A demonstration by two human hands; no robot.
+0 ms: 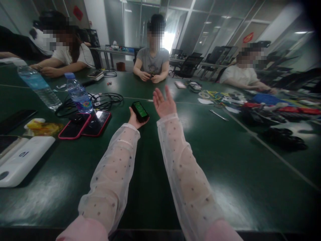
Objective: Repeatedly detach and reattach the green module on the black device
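My left hand (pixel 134 119) holds a small black device with a lit green screen (pixel 140 110), its thumb along the near side and fingers beneath. To the right of it, my right hand (pixel 165 103) is raised palm up, fingers stretched and spread, with nothing in it. Both forearms wear sheer white sleeves dotted with dark spots. Left of the device, two phones with red edges (pixel 96 124) lie partly overlapped on the green table (pixel 155 160).
A water bottle (pixel 40 87) and a blue-capped bottle (pixel 79 95) stand at left, near black cables (pixel 110 97). A white power bank (pixel 26 162) lies front left. At right are a metal tool (pixel 219 115) and piled cables (pixel 276 110). Several people sit around the table.
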